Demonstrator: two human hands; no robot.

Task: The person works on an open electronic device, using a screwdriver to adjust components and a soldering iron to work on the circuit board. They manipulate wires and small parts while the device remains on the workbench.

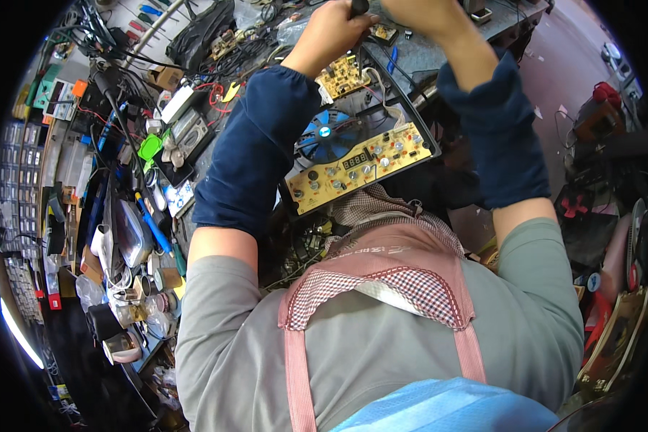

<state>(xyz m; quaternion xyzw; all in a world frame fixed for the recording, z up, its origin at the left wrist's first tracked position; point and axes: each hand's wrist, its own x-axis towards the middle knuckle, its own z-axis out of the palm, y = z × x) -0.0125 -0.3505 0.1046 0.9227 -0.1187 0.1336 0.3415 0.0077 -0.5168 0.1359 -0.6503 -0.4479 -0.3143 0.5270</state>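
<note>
At the top edge, my left hand (333, 34) is closed round a tool with a black handle (359, 6), which looks like a screwdriver. A thin shaft seems to run down below the fingers toward a yellow power board (340, 78). My right hand (419, 13) is close by on the right, smeared by motion and partly cut off, so its fingers do not show clearly. Below both hands lies an opened black appliance housing (426, 137), tilted on the bench edge. Inside it are a blue-and-black fan (327, 134) and a yellow control board (358, 167) with a small digit display, joined by a pale ribbon cable (387, 97).
Blue-handled pliers (392, 60) lie on the grey bench (425, 61) beside the housing. Cables, tools and loose boards crowd the left side, with a green plastic piece (150, 147) and a blue pen-like tool (151, 222). Small-parts drawers (18, 173) stand far left.
</note>
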